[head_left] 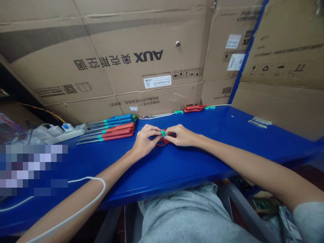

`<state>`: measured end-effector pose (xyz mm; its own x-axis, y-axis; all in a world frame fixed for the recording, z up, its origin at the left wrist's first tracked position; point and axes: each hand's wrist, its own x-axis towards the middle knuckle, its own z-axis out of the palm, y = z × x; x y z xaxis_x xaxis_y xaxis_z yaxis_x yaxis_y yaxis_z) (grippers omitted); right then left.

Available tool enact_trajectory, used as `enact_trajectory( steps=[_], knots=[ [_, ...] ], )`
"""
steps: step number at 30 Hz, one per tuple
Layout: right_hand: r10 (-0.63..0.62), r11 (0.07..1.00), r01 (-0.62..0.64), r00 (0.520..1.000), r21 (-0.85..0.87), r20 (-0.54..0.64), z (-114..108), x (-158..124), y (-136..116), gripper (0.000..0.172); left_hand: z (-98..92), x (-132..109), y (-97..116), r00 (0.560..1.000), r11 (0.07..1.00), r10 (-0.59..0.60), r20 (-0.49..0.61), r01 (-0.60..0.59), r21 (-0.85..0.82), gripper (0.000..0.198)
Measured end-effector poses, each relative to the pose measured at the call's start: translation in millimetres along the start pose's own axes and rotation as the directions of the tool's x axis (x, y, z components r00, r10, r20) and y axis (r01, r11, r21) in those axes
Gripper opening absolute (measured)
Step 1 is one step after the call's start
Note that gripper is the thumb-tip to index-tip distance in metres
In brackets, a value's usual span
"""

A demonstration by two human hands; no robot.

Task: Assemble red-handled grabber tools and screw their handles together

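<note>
Both my hands meet at the middle of the blue table. My left hand and my right hand are closed around a red tool handle with a small teal piece pinched between the fingertips. Most of the handle is hidden by my fingers. A row of several finished tools with blue or red handles, teal collars and metal blades lies to the left of my left hand.
Another red-handled tool with a metal blade lies at the table's back edge by the cardboard boxes. A white power strip sits at the left, a white cable crosses my left forearm. Small metal pieces lie far right.
</note>
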<state>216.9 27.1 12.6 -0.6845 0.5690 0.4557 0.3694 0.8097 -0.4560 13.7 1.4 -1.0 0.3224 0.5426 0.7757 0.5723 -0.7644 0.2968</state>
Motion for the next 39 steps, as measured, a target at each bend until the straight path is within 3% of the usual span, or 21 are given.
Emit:
enact_trajectory(
  steps=[24,33,36,39],
  knots=[
    [-0.047,0.999,0.045,0.997,-0.026,-0.057,-3.4,1.8,4.3,0.02,-4.8,0.7,1.5,0.989,0.989,-0.099,0.114,0.085,0.119,0.003],
    [-0.04,0.998,0.038,0.999,-0.051,-0.03,-3.9,3.9,7.6,0.023,-9.2,4.0,3.1,0.978,0.971,-0.109,0.18,0.066,0.229,0.011],
    [-0.046,0.997,0.045,0.999,-0.066,-0.011,-4.4,3.6,7.7,0.024,-16.3,6.7,0.0,0.961,0.962,-0.13,0.243,0.062,0.267,0.025],
    [-0.047,0.996,0.047,0.999,-0.076,0.005,-4.4,3.0,7.9,0.025,-22.2,8.8,-5.1,0.936,0.959,-0.165,0.31,0.08,0.27,0.025]
  ],
)
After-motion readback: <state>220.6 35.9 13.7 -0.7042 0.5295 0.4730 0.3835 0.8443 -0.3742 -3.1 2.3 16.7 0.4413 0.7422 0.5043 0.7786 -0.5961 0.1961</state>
